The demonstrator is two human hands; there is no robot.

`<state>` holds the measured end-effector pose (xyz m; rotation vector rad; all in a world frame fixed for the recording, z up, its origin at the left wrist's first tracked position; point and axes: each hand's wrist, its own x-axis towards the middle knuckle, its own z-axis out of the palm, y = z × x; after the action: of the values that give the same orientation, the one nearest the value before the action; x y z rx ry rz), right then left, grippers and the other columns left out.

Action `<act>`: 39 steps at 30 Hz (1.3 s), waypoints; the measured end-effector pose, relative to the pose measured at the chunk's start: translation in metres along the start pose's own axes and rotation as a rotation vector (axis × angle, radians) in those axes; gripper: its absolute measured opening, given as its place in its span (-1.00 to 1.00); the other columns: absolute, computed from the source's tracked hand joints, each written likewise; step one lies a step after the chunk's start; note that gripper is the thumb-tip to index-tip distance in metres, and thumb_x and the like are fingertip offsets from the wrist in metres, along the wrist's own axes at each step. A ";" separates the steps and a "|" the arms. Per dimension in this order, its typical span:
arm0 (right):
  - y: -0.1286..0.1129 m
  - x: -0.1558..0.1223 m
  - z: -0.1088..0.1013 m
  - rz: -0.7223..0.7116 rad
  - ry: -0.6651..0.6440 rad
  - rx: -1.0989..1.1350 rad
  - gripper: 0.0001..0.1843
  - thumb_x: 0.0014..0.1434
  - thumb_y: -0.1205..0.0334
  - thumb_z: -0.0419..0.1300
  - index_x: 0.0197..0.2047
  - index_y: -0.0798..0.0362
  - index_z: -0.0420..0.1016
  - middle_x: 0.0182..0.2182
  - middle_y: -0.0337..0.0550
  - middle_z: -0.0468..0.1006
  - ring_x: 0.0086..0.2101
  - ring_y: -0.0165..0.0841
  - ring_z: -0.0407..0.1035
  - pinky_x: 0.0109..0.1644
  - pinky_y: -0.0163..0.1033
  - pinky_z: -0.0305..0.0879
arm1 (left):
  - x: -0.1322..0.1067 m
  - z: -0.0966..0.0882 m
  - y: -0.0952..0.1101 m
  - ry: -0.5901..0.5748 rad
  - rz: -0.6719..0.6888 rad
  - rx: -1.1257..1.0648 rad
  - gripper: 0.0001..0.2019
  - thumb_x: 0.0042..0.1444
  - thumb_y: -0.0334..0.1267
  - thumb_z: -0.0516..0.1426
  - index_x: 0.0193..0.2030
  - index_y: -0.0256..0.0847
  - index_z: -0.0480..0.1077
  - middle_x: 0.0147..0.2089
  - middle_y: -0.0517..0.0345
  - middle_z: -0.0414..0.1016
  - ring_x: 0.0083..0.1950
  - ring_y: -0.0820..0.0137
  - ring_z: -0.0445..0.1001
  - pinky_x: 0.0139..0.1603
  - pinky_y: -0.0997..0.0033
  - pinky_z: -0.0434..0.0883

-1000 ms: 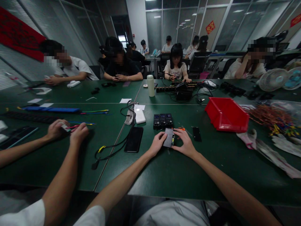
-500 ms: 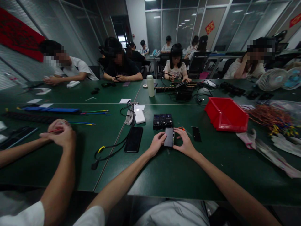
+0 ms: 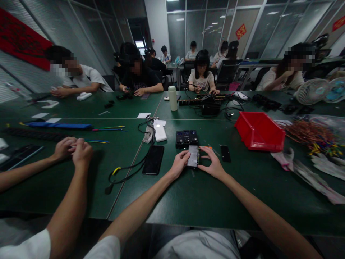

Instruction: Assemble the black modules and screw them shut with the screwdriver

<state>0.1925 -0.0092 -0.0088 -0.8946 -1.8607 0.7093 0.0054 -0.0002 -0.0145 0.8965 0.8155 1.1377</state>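
Note:
My left hand [image 3: 179, 164] is closed on the left side of a flat grey rectangular module [image 3: 192, 156], thumb on its upper face. Small electronic parts show along the module's right edge, where the thumb and forefinger of my right hand [image 3: 212, 162] press against it; the other fingers are partly hidden. Just beyond the module sits a black block with three sections [image 3: 186, 138]. A small orange-tipped item [image 3: 209, 147] shows behind my right fingers. A thin black plate [image 3: 225, 154] lies to the right of that hand.
A black phone [image 3: 153, 160] and a looped black cable [image 3: 126, 173] lie left of my hands. The red bin [image 3: 260, 131] stands to the right, with gloves [image 3: 309, 176] near it. A co-worker's hands [image 3: 74, 149] are over the table at far left.
The module has tipped slightly, so its upper face looks lighter, and both my hands stay around it. The co-worker's hands at left have come together and shifted a little right.

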 end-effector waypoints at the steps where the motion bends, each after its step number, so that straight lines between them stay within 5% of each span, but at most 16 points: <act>1: 0.000 0.000 0.000 0.001 0.005 -0.001 -0.24 -0.05 0.24 0.31 0.21 -0.07 0.13 0.16 -0.03 0.18 0.13 -0.10 0.15 -0.01 0.03 0.42 | 0.000 0.000 0.000 0.005 -0.001 0.003 -0.57 -0.08 -0.02 0.22 -0.13 -0.30 0.42 -0.37 0.17 0.42 -0.45 0.57 0.34 -0.44 0.58 0.26; 32: -0.001 -0.001 0.001 -0.007 0.011 -0.010 -0.31 -0.05 0.20 0.32 0.15 -0.08 0.22 0.13 -0.03 0.22 0.11 -0.08 0.19 -0.05 0.05 0.44 | -0.002 0.000 -0.001 0.009 -0.012 0.056 -0.58 -0.07 -0.02 0.20 -0.11 -0.22 0.37 -0.25 0.16 0.42 -0.37 0.53 0.37 -0.37 0.55 0.30; 39: 0.002 -0.001 0.001 -0.017 0.017 -0.002 -0.31 -0.07 0.25 0.32 0.15 -0.08 0.23 0.13 -0.05 0.23 0.10 -0.10 0.19 -0.05 0.02 0.44 | -0.002 0.000 0.001 -0.008 -0.015 0.048 -0.56 -0.06 -0.03 0.21 -0.09 -0.25 0.35 -0.35 0.19 0.41 -0.42 0.54 0.35 -0.39 0.56 0.30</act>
<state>0.1921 -0.0094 -0.0114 -0.8828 -1.8521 0.6870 0.0046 -0.0022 -0.0134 0.9329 0.8451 1.1042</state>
